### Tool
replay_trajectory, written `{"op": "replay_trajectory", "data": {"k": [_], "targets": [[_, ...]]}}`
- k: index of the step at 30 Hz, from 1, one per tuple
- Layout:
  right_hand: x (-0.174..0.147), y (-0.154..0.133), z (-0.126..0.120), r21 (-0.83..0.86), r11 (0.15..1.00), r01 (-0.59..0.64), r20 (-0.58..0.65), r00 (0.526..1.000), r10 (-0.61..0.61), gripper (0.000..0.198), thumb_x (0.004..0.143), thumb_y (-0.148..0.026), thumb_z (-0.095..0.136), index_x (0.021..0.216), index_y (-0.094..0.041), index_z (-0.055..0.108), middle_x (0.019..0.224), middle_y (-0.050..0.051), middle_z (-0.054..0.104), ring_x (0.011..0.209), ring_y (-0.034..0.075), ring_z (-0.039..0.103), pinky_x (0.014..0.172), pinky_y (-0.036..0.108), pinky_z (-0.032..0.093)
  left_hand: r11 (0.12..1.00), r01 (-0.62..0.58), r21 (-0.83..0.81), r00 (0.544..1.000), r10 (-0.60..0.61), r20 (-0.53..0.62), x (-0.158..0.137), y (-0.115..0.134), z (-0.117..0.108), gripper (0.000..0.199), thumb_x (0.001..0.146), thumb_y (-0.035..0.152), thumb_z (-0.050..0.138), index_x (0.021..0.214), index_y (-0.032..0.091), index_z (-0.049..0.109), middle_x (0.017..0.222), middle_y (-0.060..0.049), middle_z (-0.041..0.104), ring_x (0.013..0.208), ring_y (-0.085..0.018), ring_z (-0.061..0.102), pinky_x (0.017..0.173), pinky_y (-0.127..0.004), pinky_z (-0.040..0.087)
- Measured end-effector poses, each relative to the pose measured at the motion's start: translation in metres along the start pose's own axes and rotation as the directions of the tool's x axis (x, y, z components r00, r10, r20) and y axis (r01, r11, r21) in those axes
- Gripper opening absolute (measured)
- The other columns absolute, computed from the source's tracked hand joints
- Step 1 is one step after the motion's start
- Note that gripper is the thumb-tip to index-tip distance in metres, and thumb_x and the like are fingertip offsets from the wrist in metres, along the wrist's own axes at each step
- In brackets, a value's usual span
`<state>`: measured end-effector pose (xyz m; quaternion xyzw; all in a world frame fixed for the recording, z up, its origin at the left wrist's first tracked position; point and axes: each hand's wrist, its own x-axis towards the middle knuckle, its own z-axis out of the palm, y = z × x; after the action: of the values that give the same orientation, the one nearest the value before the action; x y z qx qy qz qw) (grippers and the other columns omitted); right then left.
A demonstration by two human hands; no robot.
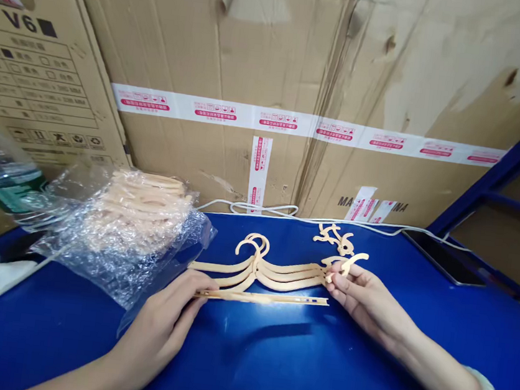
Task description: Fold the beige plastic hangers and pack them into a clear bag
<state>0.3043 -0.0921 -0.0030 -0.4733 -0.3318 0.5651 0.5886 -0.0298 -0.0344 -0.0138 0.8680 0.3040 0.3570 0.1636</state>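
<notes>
My left hand (176, 307) is closed on the left end of a cream plastic hanger body (262, 298), which is turned edge-on so its slotted side shows. At the right, my right hand (361, 294) pinches a small cream hanger hook (354, 262), its curved end pointing up and right. Just behind the held body lie several cream hangers (288, 276) close together, with their hooks (254, 243) toward the cardboard. A small heap of loose hooks (334, 238) rests beyond my right hand. The right hand's fingertips are close to the hangers' right ends; whether they touch cannot be seen.
A clear plastic bag (144, 219) full of cream hanger parts lies at the left, beside a water bottle (8, 176). Cardboard (237, 61) walls the back of the blue table (268, 371). A white cable (378, 231) runs along the back, near a dark phone (445, 258).
</notes>
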Motion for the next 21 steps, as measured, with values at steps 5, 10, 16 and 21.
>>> {"op": "replay_trajectory", "data": {"k": [5,10,16,21], "targets": [[-0.004,-0.007,0.002,-0.067,0.997,-0.041,0.122,0.991,0.049,0.033,0.061,-0.032,0.093,0.077,-0.016,0.070,0.073,0.000,0.063,0.069,0.010,0.059,0.071,0.022,0.052,1.000,0.009,0.000,1.000,-0.009,0.003,-0.001,0.001,-0.001,0.021,0.099,0.014,0.041,0.110,0.025,0.055,0.102,-0.004,0.064,0.096,-0.019,0.063,0.084,-0.028,0.050],[-0.012,-0.011,0.006,-0.122,0.987,-0.107,0.253,0.958,0.135,0.027,0.073,-0.035,0.085,0.085,-0.017,0.068,0.093,0.004,0.067,0.089,0.016,0.065,0.081,0.028,0.055,1.000,-0.014,0.015,1.000,0.015,-0.012,-0.002,0.002,-0.001,0.021,0.099,0.013,0.040,0.109,0.025,0.054,0.102,-0.004,0.063,0.094,-0.018,0.063,0.083,-0.028,0.049],[-0.014,-0.012,0.005,-0.159,0.979,-0.127,0.288,0.943,0.169,0.028,0.078,-0.036,0.081,0.083,-0.015,0.064,0.092,0.007,0.069,0.080,0.016,0.070,0.069,0.024,0.057,0.999,-0.024,0.030,0.999,0.025,-0.024,-0.002,0.002,0.000,0.021,0.099,0.013,0.041,0.110,0.025,0.053,0.103,-0.004,0.062,0.096,-0.018,0.062,0.085,-0.028,0.049],[-0.014,-0.013,0.006,-0.184,0.979,-0.091,0.274,0.952,0.140,0.031,0.077,-0.035,0.082,0.079,-0.016,0.059,0.083,0.005,0.071,0.073,0.015,0.070,0.064,0.022,0.057,0.999,-0.042,0.027,0.999,0.043,-0.011,-0.003,0.002,0.000,0.022,0.099,0.011,0.042,0.111,0.025,0.053,0.103,-0.003,0.061,0.098,-0.017,0.061,0.087,-0.028,0.048]]}}
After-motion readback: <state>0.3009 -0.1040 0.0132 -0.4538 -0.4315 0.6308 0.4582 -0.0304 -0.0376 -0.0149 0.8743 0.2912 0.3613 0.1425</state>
